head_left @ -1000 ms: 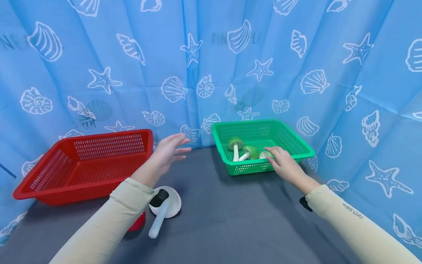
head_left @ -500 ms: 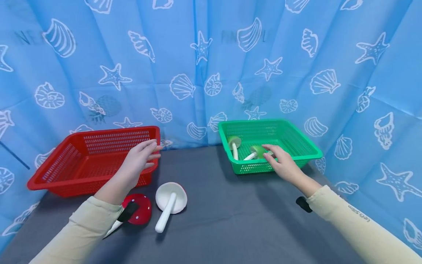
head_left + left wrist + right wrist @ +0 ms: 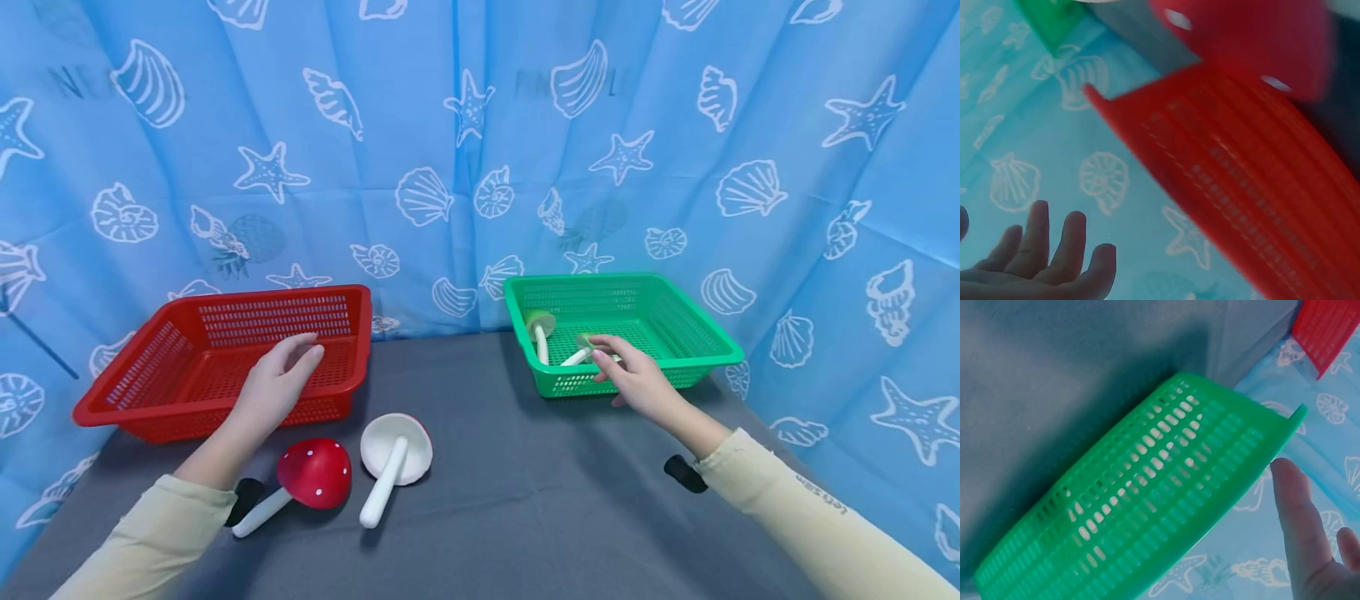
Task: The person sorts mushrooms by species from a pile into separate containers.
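My left hand hovers over the front rim of the red basket, thumb and fingers apart, holding nothing. Near its wrist lies a toy mushroom with a white-dotted red cap. Beside that, another mushroom shows its white underside and stem. Across the table, my right hand reaches over the front rim of the green basket, fingers loosely bent. A green-capped mushroom lies partly hidden by its fingertips; a second one leans in the left corner. The right wrist view shows an extended finger by the rim.
A grey cloth covers the table. Behind both baskets hangs a blue curtain printed with shells and starfish. Dark wrist camera mounts sit under the wrists.
My left hand has moved left and down from between the baskets to over the red one, uncovering the red-capped mushrooms. My right hand stays at the green basket's front. The head view has shifted slightly.
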Motion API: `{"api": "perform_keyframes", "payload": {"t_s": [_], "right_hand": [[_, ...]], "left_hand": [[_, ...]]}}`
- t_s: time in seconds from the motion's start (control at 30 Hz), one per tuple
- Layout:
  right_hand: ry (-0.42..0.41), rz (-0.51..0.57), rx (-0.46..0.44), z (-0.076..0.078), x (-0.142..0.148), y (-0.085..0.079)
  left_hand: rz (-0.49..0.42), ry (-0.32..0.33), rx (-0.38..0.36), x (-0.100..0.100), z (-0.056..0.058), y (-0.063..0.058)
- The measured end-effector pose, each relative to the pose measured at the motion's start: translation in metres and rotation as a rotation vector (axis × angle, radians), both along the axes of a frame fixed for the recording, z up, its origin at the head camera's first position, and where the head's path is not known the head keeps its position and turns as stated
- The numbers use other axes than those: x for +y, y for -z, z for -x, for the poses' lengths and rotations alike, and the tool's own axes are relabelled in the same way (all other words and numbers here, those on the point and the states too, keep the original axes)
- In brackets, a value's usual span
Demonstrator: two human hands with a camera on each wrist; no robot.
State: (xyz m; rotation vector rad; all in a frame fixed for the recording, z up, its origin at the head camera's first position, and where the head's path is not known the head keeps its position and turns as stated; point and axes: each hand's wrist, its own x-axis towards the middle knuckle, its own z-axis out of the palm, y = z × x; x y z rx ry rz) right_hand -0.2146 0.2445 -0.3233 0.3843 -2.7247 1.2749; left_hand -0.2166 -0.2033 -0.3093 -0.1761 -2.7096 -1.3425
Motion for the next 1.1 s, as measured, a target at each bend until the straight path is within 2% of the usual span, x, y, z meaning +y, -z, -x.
{"api": "perform_keyframes", "payload": {"t_s": [0.17,0.33,0.43,0.73,0.9,1.1], "right_hand": [[-0.015,0.039,-0.017,-0.002,-0.008,0.001],[-0.047,0.128,-0.082,-0.006,-0.017,0.002],[-0.052,0.166,-0.133,-0.008,-0.022,0.003],[-0.071,0.273,-0.240,-0.011,-0.041,0.008],[-0.082,0.375,-0.300,-0.013,-0.052,0.012],[-0.114,0.435,-0.357,-0.015,-0.065,0.021]], "left_hand": [[0.163,0.012,0.076,-0.018,0.002,0.013],[0.437,0.010,0.241,-0.038,0.009,0.033],[0.529,0.007,0.294,-0.049,0.012,0.044],[0.606,0.042,0.308,-0.080,0.019,0.062],[0.588,0.103,0.308,-0.094,0.025,0.070],[0.588,0.152,0.326,-0.106,0.029,0.076]]}}
